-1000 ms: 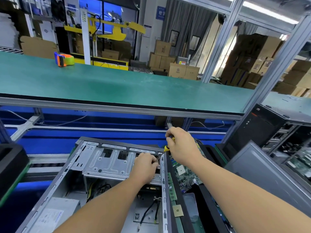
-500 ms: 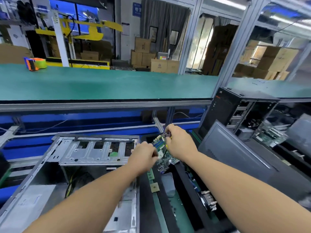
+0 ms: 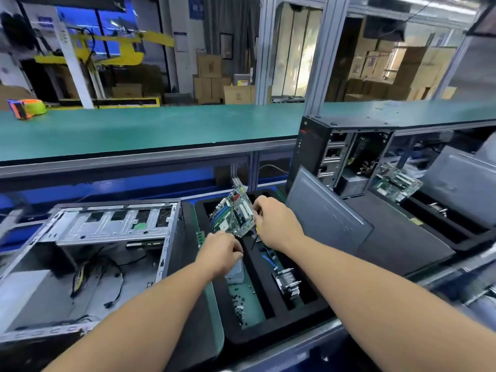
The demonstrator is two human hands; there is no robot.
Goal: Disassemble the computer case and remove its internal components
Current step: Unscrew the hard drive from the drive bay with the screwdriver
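Above tray [image 3: 271, 336]: motherboard [image 3: 233, 214] (both hands).

The computer case [image 3: 107, 229] is formed of bare, dull-grey sheet metal, stamped and perforated at the drive cage. The motherboard [image 3: 233, 214] is a green laminate board studded with plastic slots and small metallic parts. The tray [image 3: 279, 328] is made of matt black foam, its compartment floors lined in smooth green. The side panel [image 3: 324, 218] is finished in smooth, faintly glossy grey paint. The upper shelf [image 3: 150, 130] is covered by a matt green mat, edged in brushed aluminium. Cardboard boxes [image 3: 212, 87] are of plain brown paperboard.
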